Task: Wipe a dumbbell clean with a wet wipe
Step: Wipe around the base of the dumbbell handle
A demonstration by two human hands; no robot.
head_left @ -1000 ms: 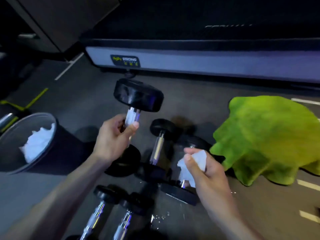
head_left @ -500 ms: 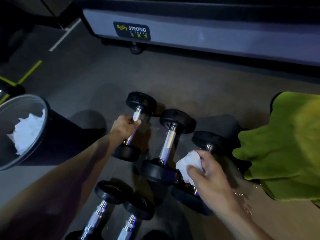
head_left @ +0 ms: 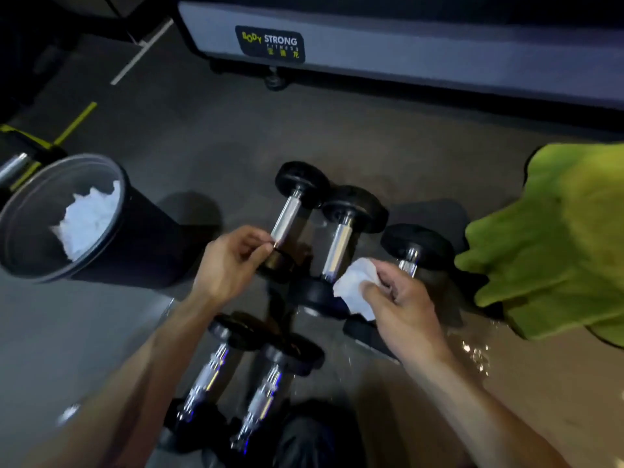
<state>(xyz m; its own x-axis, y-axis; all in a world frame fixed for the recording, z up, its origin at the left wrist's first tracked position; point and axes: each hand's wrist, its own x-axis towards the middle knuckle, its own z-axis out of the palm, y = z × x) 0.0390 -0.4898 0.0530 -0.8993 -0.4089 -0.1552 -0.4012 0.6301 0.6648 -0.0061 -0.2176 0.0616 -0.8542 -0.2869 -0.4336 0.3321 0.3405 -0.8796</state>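
Observation:
The black-ended dumbbell with a chrome handle lies on the floor, leftmost of three side by side. My left hand sits just off its near end, fingers loosely curled, fingertips touching the handle's lower end. My right hand pinches a crumpled white wet wipe above the near ends of the middle dumbbell and the right dumbbell.
Two more dumbbells lie close to me. A black bin with used white wipes stands at the left. A green towel lies at the right, a wet patch beside it. A grey machine base runs along the back.
My left hand lowered the raised dumbbell to the floor beside the others, then slid off the handle to its near end. My right hand kept the wipe and stayed near the right dumbbell.

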